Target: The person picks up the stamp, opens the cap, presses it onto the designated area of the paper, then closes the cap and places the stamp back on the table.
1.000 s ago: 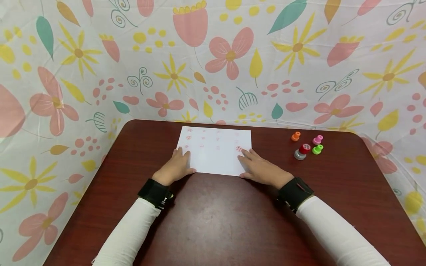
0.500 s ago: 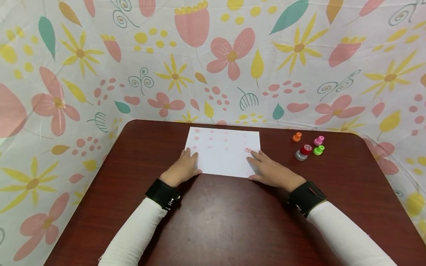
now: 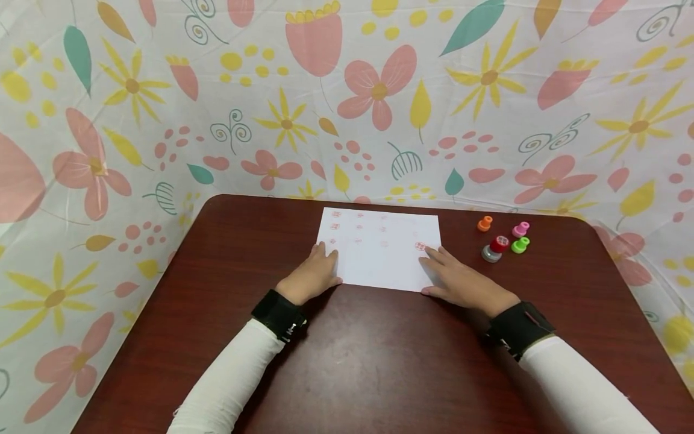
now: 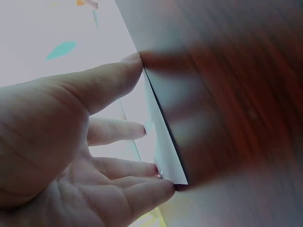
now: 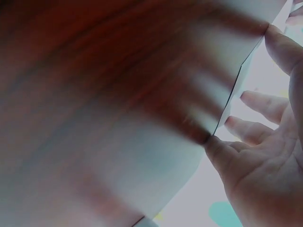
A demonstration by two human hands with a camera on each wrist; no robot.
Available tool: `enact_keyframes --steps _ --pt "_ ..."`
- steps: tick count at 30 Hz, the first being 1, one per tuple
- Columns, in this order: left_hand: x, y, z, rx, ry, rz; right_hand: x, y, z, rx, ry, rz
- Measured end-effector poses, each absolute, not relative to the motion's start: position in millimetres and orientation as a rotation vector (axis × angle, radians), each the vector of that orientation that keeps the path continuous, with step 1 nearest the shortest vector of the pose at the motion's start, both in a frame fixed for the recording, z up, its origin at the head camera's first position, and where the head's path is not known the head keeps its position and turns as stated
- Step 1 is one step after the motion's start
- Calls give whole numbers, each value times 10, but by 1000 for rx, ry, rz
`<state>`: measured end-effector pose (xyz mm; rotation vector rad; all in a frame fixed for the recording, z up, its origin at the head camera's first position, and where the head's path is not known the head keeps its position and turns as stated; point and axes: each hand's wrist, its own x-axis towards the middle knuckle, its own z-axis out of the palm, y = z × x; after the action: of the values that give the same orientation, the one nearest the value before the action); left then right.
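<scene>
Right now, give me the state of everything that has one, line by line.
Paper: on table, red-printed, near part blank
Left hand: touching paper's left side
Right hand: touching paper's right side
Orange piece: knob up
Pink piece: knob up
Green piece: knob up
Red-topped piece: patterned end up
Black wristbands: worn

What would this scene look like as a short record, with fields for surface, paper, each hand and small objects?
Surface: dark brown table
Paper: white, with red printed marks
Left hand: touching the paper's left side
Right hand: touching the paper's right side
Small objects: orange piece, pink piece, green piece, red-topped piece, right of the paper
</scene>
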<state>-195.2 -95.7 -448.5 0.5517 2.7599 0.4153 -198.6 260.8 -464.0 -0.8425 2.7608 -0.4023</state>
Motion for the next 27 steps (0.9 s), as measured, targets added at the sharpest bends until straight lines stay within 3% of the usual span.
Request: enact_keyframes --steps 27 --pt "-1930 -614 -4474 718 2874 308 -1925 2960 -4598 -774 2735 -452"
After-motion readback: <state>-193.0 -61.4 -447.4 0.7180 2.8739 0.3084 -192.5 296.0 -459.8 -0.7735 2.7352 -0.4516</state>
